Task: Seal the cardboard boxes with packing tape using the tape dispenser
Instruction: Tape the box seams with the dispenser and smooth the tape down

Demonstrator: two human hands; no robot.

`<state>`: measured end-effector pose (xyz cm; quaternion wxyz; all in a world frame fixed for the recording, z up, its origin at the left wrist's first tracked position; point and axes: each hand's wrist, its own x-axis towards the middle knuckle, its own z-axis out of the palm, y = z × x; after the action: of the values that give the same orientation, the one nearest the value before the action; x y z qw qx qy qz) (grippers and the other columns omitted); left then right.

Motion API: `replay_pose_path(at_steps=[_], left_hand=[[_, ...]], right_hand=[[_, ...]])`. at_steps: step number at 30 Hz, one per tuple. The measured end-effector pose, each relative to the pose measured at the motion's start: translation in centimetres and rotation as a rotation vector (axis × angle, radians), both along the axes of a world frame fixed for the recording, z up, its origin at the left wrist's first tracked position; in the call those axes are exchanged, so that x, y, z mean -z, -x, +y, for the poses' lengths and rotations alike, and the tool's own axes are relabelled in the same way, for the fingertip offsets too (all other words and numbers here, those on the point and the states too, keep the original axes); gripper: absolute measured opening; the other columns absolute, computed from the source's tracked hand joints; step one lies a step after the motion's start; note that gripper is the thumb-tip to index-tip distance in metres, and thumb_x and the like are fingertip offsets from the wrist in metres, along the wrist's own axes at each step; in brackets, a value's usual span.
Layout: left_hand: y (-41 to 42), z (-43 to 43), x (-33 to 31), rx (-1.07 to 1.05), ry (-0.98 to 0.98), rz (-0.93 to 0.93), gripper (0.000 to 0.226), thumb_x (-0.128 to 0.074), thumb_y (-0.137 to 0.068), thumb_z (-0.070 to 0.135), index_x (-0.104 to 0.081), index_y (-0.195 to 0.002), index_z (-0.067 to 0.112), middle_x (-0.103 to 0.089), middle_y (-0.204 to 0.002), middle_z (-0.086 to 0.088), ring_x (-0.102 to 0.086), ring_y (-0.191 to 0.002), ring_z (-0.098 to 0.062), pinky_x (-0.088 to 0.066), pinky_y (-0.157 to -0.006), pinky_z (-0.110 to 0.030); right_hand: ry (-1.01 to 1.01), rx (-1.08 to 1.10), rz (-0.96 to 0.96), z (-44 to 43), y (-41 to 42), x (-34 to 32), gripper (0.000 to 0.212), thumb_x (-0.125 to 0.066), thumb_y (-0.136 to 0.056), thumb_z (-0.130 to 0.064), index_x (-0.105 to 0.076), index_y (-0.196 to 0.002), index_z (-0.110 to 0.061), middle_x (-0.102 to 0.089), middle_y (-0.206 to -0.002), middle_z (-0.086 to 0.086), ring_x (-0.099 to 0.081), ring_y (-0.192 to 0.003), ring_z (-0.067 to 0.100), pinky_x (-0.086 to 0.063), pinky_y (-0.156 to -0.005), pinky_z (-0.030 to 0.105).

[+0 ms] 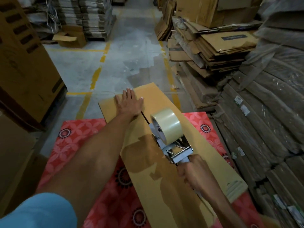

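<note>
Left arm stretched long, the left hand (129,102) lay flat, fingers straight, pressing the far end of the cardboard box (213,170) on the red mat (79,140). The right hand (194,173) gripped the tape dispenser (174,145) handle, mid-box.

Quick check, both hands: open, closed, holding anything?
Left hand: open, pressed flat on the cardboard box.
Right hand: closed, gripping the tape dispenser by its handle.
</note>
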<state>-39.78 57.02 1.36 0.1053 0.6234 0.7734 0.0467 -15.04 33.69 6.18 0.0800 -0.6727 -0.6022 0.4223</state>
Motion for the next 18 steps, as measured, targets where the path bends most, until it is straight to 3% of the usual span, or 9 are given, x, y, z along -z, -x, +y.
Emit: replay_pose_path(at_steps=[3, 7, 15, 18], left_hand=[[-3.9, -4.0, -0.2, 0.013, 0.03, -0.068, 0.079, -0.024, -0.105, 0.052, 0.009, -0.158, 0.003, 0.016, -0.166, -0.015, 0.013, -0.154, -0.031, 0.008, -0.12, -0.06], [-4.4, -5.9, 0.8, 0.086, 0.017, 0.087, 0.092, -0.051, -0.101, 0.04, 0.011, -0.157, 0.001, 0.014, -0.166, -0.016, 0.01, -0.154, -0.032, -0.002, -0.121, -0.06], [0.0, -1.7, 0.7, 0.095, 0.05, 0.15, 0.091, -0.053, -0.099, 0.035, 0.008, -0.158, 0.003, 0.01, -0.167, -0.014, 0.006, -0.155, -0.029, -0.003, -0.119, -0.065], [-0.3, -1.7, 0.9, 0.095, 0.033, 0.093, 0.081, -0.037, -0.104, 0.046, 0.006, -0.158, 0.003, 0.01, -0.168, -0.012, 0.007, -0.155, -0.028, 0.001, -0.119, -0.064]], right_hand=[[0.051, 0.317, 0.233, 0.1, 0.7, -0.5, 0.014, -0.058, -0.055, -0.007, -0.051, -0.047, -0.016, -0.047, -0.051, 0.009, -0.042, -0.045, 0.022, -0.03, -0.049, 0.031], [0.072, 0.338, 0.262, 0.7, 1.4, -0.5, 0.014, -0.056, -0.067, 0.005, -0.051, -0.058, -0.005, -0.045, -0.046, 0.008, -0.039, -0.036, 0.019, -0.028, -0.044, 0.023], [0.046, 0.278, 0.302, 4.3, 4.4, -0.6, 0.013, -0.061, -0.067, -0.003, -0.054, -0.057, -0.008, -0.049, -0.052, 0.013, -0.044, -0.04, 0.022, -0.033, -0.044, 0.024], [0.004, 0.198, 0.266, 2.8, 2.9, 0.0, 0.019, -0.052, -0.076, -0.015, -0.05, -0.058, -0.021, -0.06, -0.076, 0.019, -0.06, -0.062, 0.028, -0.048, -0.055, 0.034]])
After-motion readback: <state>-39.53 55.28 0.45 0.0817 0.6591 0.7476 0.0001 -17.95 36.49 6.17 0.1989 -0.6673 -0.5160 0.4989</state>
